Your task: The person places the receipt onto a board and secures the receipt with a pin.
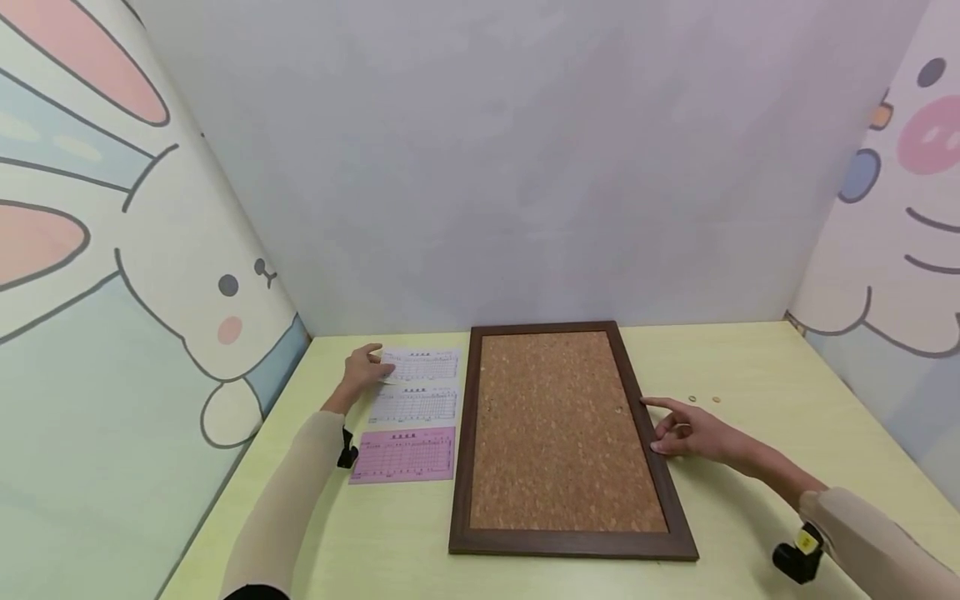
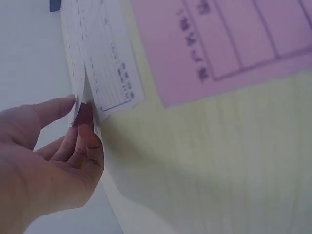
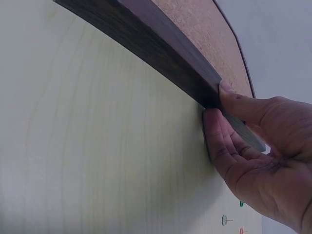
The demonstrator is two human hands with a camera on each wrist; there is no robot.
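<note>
L to R on the pale yellow table [image 1: 750, 367]. My left hand [image 1: 363, 371] sits at the left edge of the top white form [image 1: 422, 365]; in the wrist view thumb and fingertips [image 2: 84, 117] pinch that sheet's edge and lift it slightly. Just below lies a 2nd white form [image 1: 414, 404], then a pink form [image 1: 403, 454] nearest me, all in one column beside the cork board [image 1: 555, 433]. The board lies flat at table centre, dark wood frame [image 3: 161, 44] around it. My right hand [image 1: 686, 433] rests against the frame's right rail, fingers [image 3: 222, 141] fairly straight along its outer side, thumb on top, gripping nothing. Small push pins [image 1: 703, 400] lie just beyond that hand, apart from the board
</note>
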